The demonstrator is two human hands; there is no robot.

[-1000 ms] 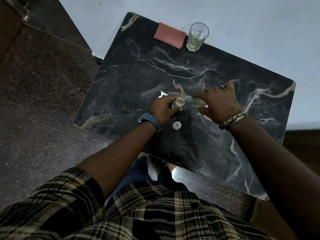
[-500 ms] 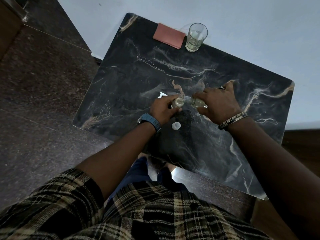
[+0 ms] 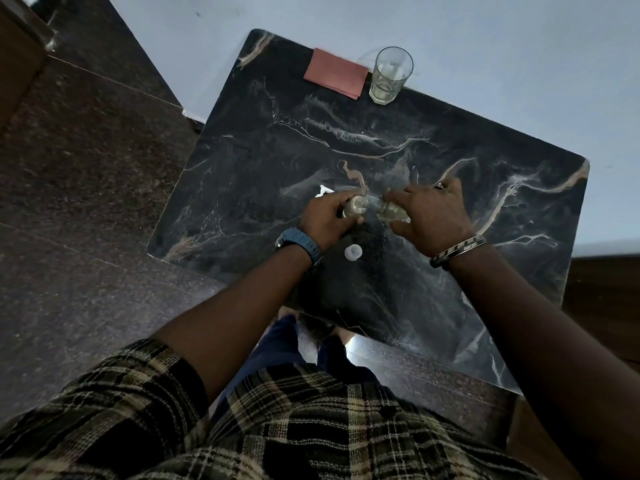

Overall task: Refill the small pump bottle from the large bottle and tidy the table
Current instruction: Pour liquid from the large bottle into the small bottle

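Note:
My left hand point(image 3: 327, 216) grips the small clear bottle point(image 3: 355, 207), which stands on the dark marble table point(image 3: 277, 161) near its middle. My right hand point(image 3: 433, 216) holds the large clear bottle point(image 3: 391, 211) tipped on its side, its neck touching the small bottle's mouth. Pale liquid shows inside both. A white cap point(image 3: 353, 252) lies on the table just in front of my left wrist. A white piece point(image 3: 323, 191), possibly the pump, pokes out beyond my left hand.
A drinking glass point(image 3: 389, 76) with a little pale liquid stands at the table's far edge by the wall. A reddish folded cloth point(image 3: 334, 73) lies to its left. Dark stone floor surrounds the table on the left.
Both hands and the two bottles have held the same pose; nothing has visibly shifted on the table.

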